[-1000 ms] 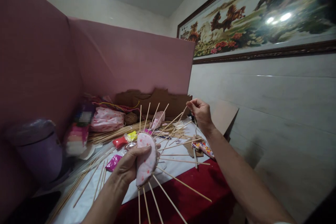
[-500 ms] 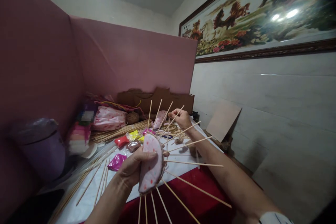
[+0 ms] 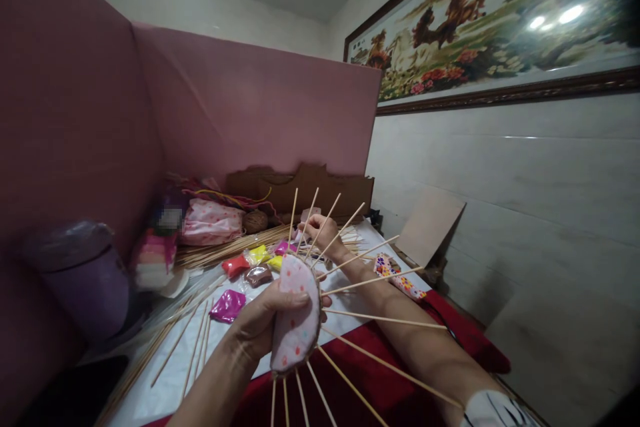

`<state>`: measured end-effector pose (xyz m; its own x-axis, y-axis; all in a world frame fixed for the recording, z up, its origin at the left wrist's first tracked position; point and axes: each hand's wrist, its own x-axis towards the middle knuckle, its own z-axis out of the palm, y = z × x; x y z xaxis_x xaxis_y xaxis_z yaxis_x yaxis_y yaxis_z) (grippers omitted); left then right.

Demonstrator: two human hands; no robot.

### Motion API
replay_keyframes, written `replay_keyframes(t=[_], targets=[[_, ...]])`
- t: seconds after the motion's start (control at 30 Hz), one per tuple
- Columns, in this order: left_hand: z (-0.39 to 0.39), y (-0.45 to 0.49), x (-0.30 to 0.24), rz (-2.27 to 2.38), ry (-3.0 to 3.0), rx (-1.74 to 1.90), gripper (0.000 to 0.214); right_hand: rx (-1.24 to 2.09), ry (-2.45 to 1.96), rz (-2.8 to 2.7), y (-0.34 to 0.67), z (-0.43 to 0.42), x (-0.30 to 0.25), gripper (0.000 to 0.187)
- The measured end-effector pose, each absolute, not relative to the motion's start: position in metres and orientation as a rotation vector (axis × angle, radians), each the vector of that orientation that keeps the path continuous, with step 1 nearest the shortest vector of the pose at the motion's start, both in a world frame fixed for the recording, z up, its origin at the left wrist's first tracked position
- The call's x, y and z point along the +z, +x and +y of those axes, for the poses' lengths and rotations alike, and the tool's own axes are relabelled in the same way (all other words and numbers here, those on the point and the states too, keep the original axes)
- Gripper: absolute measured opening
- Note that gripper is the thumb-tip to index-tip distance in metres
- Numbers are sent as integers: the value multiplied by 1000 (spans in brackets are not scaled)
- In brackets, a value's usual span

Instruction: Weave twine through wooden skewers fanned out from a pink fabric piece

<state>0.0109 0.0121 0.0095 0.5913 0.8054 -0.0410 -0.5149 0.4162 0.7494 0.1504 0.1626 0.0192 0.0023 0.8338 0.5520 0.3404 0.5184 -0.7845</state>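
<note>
My left hand (image 3: 265,317) grips a half-round pad (image 3: 296,327) covered in pale pink dotted cloth, thumb on its face and fingers behind. Several thin wooden sticks (image 3: 385,318) fan out from its curved edge. Beyond the upper sticks, my right hand (image 3: 324,235) reaches over the far part of the table with fingers bent together. Its fingertips are close to a pale pink piece (image 3: 311,213); whether they hold anything I cannot make out. Packets of coloured material lie behind the pad: red (image 3: 235,266), yellow (image 3: 259,254), brown (image 3: 259,274) and magenta (image 3: 228,306).
Loose sticks (image 3: 173,350) lie at the left, with a larger bundle (image 3: 210,255) behind. A dotted cloth bundle (image 3: 213,221) and a twine ball (image 3: 255,221) sit at the back. A purple bin (image 3: 85,287) stands left. A flowered strip (image 3: 400,277) lies beyond my right forearm.
My right hand has moved left and slightly down, behind the upper sticks. The pad has shifted slightly right in view, still in my left hand. The flowered strip now shows beyond my right forearm.
</note>
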Motion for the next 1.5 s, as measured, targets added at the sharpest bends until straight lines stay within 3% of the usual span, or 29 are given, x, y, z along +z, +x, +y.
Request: replay_keyframes(t=[0.23, 0.4, 0.63, 0.77, 1.0, 1.33, 1.5], targets=[[14, 9, 14, 526, 687, 952, 15, 521, -961, -1473, 191, 158, 44, 33], [18, 8, 14, 581, 609, 989, 22, 795, -783, -1530, 233, 136, 74, 34], [18, 12, 14, 670, 639, 942, 17, 741, -803, -1685, 240, 113, 107, 36], [16, 12, 12, 632, 696, 907, 23, 819, -825, -1763, 243, 124, 113, 37], [13, 9, 14, 535, 736, 890, 22, 1095, -851, -1738, 235, 141, 75, 38], [9, 9, 9, 428, 823, 885, 24, 841, -975, -1927, 158, 147, 1, 22], [9, 9, 10, 427, 826, 897, 25, 773, -986, -1902, 138, 150, -14, 25]])
